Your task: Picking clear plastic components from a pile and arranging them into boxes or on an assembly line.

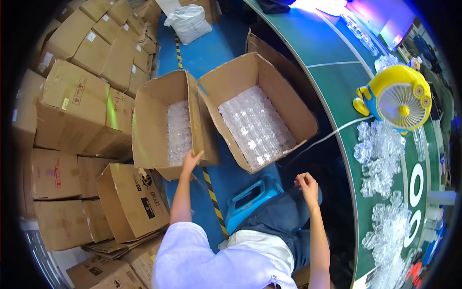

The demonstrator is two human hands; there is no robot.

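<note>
My left hand (191, 161) grips the near right edge of an open cardboard box (161, 125), its fingers closed over the rim. Clear plastic pieces (179, 130) lie in the bottom of that box. Close beside it on the right is a wider open cardboard box (288, 91), with a layer of similar clear pieces (257, 126) inside. Above my thigh, my right hand (307, 187) hangs in the air with its fingers curled in and nothing visible in them. It touches neither box.
Stacked cartons (72, 106) line the left side. A green table (332, 82) curves along the right, bearing heaps of clear pieces (385, 226) and a yellow fan (403, 98) with a white cable. A blue plastic stool (250, 197) stands by my legs. Farther off sits a white sack (188, 23).
</note>
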